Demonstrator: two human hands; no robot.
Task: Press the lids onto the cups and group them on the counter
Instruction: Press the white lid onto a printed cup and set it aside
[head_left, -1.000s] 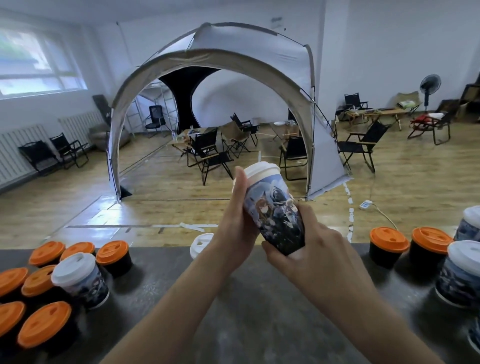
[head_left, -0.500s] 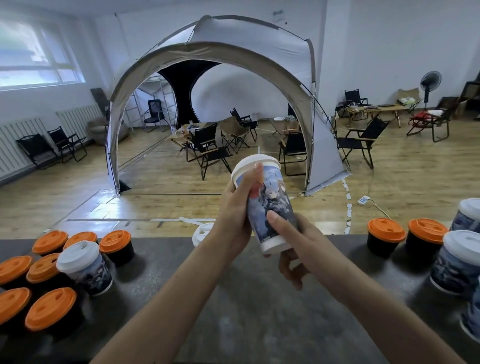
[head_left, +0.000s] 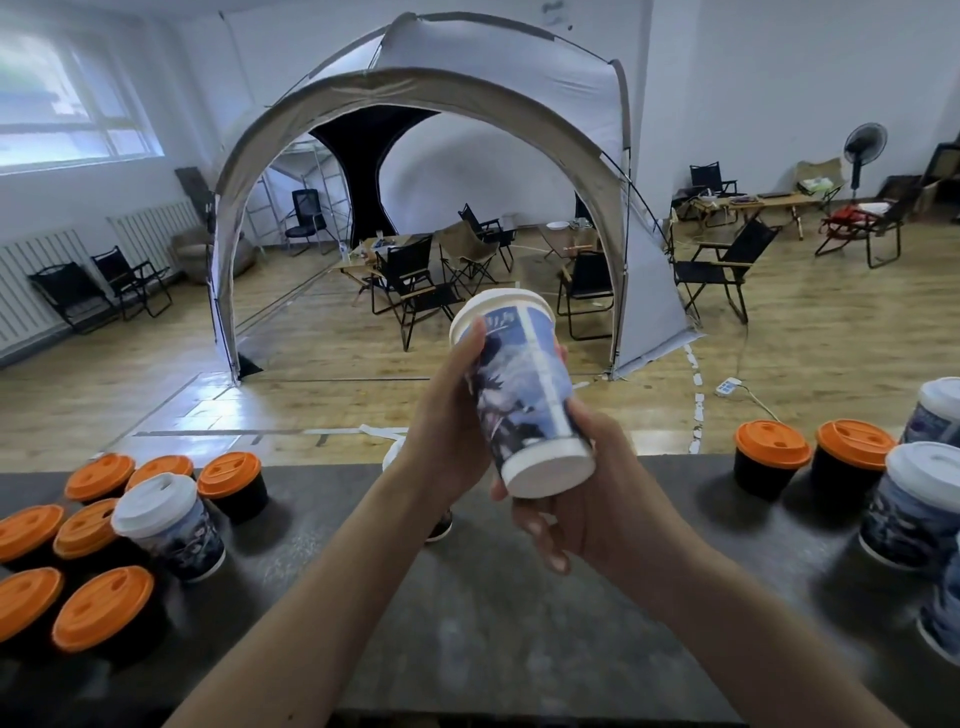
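Since the earlier frame the printed paper cup with white lid (head_left: 524, 395) has tipped, base toward the camera. Left hand (head_left: 447, 415) grips its rim and right hand (head_left: 597, 493) holds its base, over the dark counter (head_left: 467, 623). Lidded cups (head_left: 104, 613) stand at 8 and 3 o'clock; this one probably remains to be placed.

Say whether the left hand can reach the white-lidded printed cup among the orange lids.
Probably yes once freed: the left hand grips the raised printed paper cup, but bare dark counter leads to the white-lidded cup.
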